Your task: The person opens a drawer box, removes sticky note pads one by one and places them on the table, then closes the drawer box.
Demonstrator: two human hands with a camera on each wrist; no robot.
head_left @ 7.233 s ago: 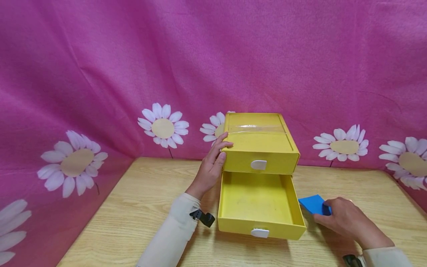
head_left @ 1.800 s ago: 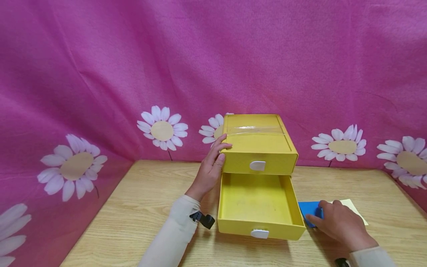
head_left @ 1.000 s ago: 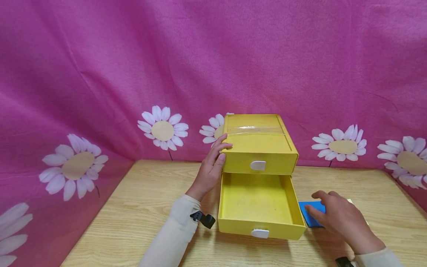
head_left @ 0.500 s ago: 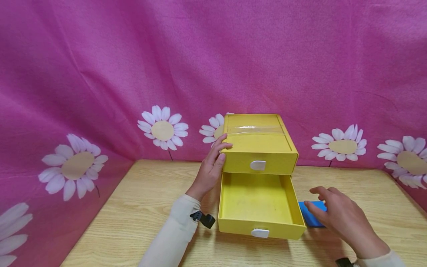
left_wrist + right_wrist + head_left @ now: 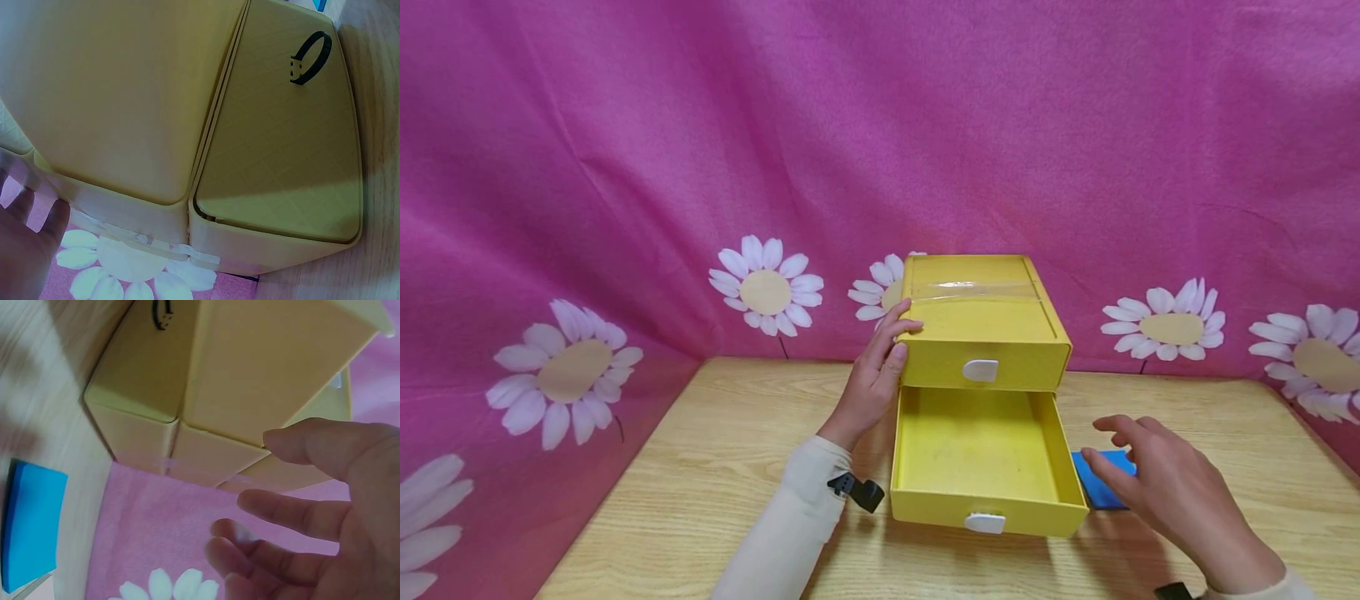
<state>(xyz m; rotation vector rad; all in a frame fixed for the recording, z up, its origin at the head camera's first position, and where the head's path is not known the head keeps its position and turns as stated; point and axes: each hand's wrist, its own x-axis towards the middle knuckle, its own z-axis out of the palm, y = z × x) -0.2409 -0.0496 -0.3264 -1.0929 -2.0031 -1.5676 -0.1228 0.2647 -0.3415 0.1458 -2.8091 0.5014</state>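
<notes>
Right fingers (image 5: 1113,477) parted | blue pad (image 5: 1096,492) partly hidden behind | right sleeve (image 5: 1273,589) cut off

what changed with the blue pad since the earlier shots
The right grip, on the blue pad earlier, has let go and lifted off; it now stands open above it. The pad, angled in the earliest picture, now lies straighter beside the lower drawer. Unchanged: the left grip rests on the yellow cabinet, with the lower drawer pulled out.
</notes>
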